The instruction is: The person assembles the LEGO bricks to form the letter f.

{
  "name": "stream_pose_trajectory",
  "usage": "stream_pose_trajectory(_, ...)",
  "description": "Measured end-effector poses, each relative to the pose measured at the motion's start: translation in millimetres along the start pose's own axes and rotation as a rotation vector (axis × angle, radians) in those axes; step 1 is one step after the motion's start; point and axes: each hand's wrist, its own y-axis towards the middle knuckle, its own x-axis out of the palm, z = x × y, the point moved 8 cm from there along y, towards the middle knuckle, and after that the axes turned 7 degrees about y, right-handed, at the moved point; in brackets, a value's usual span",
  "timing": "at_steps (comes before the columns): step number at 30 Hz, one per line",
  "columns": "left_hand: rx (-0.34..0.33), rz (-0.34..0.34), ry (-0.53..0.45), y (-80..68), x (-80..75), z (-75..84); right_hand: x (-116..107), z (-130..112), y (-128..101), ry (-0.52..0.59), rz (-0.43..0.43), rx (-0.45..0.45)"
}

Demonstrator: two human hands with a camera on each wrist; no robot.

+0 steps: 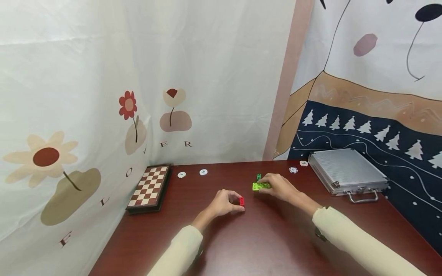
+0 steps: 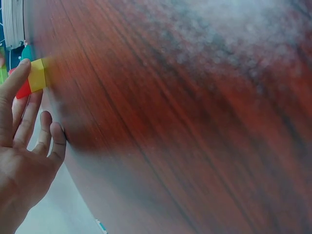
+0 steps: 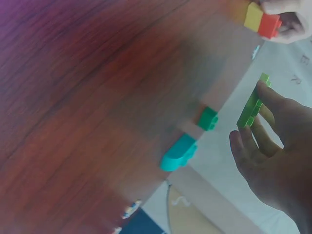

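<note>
My left hand [image 1: 222,203] pinches a red toy brick [image 1: 241,201] between thumb and fingers. A yellow brick [image 2: 37,75] is joined to the red one's underside, as the left wrist view shows. To the right and a little farther back, my right hand [image 1: 279,187] pinches a long lime-green brick [image 1: 256,186], which is held above the table in the right wrist view. Beyond it on the table stands a small green brick [image 1: 259,176]. Near that one sits a teal brick [image 3: 179,153] with a rounded end, hidden behind my right hand in the head view.
A chessboard box [image 1: 149,188] lies on the brown table [image 1: 262,245] at the left. Two poker chips [image 1: 203,172] lie at the back left, and two more chips [image 1: 293,170] at the back right. A silver case [image 1: 348,168] stands at the right. Printed curtains [image 1: 221,76] hang behind.
</note>
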Motion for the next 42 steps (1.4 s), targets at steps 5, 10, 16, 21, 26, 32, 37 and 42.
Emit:
stream_pose_trajectory(5, -0.004, -0.001, -0.008, -1.2, 0.6, -0.3, 3, -15, 1, 0.007, -0.020, -0.007)
stream_pose_trajectory(10, -0.004, -0.004, -0.010, -1.3, 1.2, 0.2, 7, -30, 1, 0.003, -0.041, -0.029)
stream_pose_trajectory(16, 0.001, 0.001, -0.001, 0.7, 0.6, -0.1, 18, -44, 1, 0.010, -0.065, -0.078)
stream_pose_trajectory(21, 0.000, -0.009, -0.007, 0.6, 1.7, -1.0, 29, -53, 2, 0.003, -0.080, -0.118)
stream_pose_trajectory(26, -0.004, -0.019, -0.005, 0.6, 1.8, -1.2, 39, -56, 3, -0.014, -0.093, -0.145)
stream_pose_trajectory(32, 0.013, -0.013, 0.010, 1.5, 1.2, 0.2, 46, -58, 4, -0.031, -0.094, -0.169)
stream_pose_trajectory(37, 0.021, -0.019, 0.017, 1.9, 0.4, 1.5, 48, -59, 4, -0.031, -0.097, -0.178)
stream_pose_trajectory(42, 0.021, -0.021, 0.018, 1.6, 0.2, 0.7, 51, -58, 4, -0.010, -0.110, -0.167)
